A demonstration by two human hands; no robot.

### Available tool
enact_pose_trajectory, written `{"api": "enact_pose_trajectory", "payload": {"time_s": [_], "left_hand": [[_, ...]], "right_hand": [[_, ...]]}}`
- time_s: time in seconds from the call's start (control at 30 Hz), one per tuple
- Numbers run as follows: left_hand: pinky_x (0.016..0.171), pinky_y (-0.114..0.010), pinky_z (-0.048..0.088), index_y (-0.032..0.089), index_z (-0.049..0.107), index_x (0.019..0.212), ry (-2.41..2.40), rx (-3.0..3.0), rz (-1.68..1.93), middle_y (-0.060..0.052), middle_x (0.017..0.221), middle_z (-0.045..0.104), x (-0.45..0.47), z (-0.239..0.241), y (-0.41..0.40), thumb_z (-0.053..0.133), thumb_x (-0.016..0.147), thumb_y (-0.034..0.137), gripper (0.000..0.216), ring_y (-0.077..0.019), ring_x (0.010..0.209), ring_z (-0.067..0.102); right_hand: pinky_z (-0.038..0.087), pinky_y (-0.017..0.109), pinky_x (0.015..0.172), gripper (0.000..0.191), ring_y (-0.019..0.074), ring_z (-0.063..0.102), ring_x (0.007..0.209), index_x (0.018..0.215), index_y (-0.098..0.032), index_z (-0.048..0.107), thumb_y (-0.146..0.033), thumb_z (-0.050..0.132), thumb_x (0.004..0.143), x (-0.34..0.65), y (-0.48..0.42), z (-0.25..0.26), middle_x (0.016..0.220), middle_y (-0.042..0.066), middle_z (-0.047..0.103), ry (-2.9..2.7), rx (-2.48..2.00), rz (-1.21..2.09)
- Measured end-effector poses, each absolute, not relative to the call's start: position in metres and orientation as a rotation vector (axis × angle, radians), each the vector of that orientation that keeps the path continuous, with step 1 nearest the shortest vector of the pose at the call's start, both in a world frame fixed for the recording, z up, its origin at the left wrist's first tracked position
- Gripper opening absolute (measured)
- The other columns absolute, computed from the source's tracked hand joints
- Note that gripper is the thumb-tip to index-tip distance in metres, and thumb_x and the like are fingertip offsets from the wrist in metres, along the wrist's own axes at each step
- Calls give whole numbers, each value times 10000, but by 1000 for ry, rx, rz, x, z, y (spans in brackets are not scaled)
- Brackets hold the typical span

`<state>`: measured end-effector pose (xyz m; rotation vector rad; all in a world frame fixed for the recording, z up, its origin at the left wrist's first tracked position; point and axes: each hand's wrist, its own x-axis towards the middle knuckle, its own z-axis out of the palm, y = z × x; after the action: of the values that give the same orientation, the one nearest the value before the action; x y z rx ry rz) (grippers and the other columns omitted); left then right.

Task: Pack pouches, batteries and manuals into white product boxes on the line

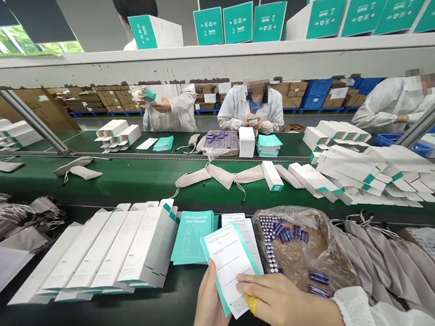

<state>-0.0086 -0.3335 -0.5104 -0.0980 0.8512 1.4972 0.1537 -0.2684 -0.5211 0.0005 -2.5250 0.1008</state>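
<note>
My left hand (210, 303) is closed around the lower left edge of a teal user manual (223, 299), thumb on top. Lying over that manual is a white printed leaflet (230, 264). My right hand (283, 300), with yellow wrapping on one finger, closes on the leaflet's lower right edge. Just behind them are a stack of teal user manuals (189, 242) and a pile of white leaflets (249, 235). To the right, a plastic-lined box (324, 248) holds upright batteries (268, 237) and several loose ones. How the fingers sit under the papers is hidden.
Flat white cartons (103, 252) lie at left. Grey fabric pouches (376, 253) are heaped at right. A green conveyor belt (148, 196) carries pouches and a carton heap (367, 172). Co-workers (250, 105) sit opposite. An overhead shelf (185, 60) bears teal-ended boxes.
</note>
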Motion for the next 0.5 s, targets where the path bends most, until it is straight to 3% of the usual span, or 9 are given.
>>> {"api": "enact_pose_trajectory", "payload": {"time_s": [0.1,0.17,0.23,0.3,0.37,0.5], "left_hand": [[863,-426,591,106,446,1422,937,-89,1518,-181,1105,760,-12,-519,-332,677,899,230,585,-334,986,740],[828,-433,600,119,434,1429,978,-114,1504,-176,1077,767,-14,-521,-332,716,862,192,638,-352,986,740],[797,-442,606,132,432,1431,1005,-141,1489,-178,1082,766,-14,-518,-333,737,840,186,666,-373,1002,733],[772,-446,608,119,428,1433,1027,-155,1495,-194,1088,761,-14,-513,-335,742,832,190,681,-396,1020,723],[785,-464,604,105,395,1456,1045,-174,1483,-214,1091,756,-14,-510,-340,743,833,212,722,-419,1042,711],[887,-524,575,140,251,1542,1105,-260,1391,-197,1110,754,-22,-520,-353,796,789,271,939,-447,1098,679]], "right_hand": [[570,249,920,206,174,683,1112,908,-186,711,-286,551,989,148,-237,-511,1100,30,763,-2677,27,252],[539,228,960,242,128,680,1093,1046,-238,713,-319,488,1019,136,-189,-499,1119,-1,755,-2837,-256,375],[507,356,1031,326,193,621,1196,1219,-187,653,-203,381,1041,118,-124,-488,1264,96,680,-2817,-657,300],[437,485,1089,309,274,534,1294,1294,-159,595,-224,503,1005,100,-58,-482,1398,158,562,-2783,-934,234],[472,540,1023,372,293,563,1235,1307,-175,566,-302,615,960,88,-7,-482,1387,124,550,-2776,-1139,222],[546,469,911,349,248,631,1090,1257,-171,585,-339,627,954,80,33,-494,1277,98,605,-2794,-1306,342]]}}
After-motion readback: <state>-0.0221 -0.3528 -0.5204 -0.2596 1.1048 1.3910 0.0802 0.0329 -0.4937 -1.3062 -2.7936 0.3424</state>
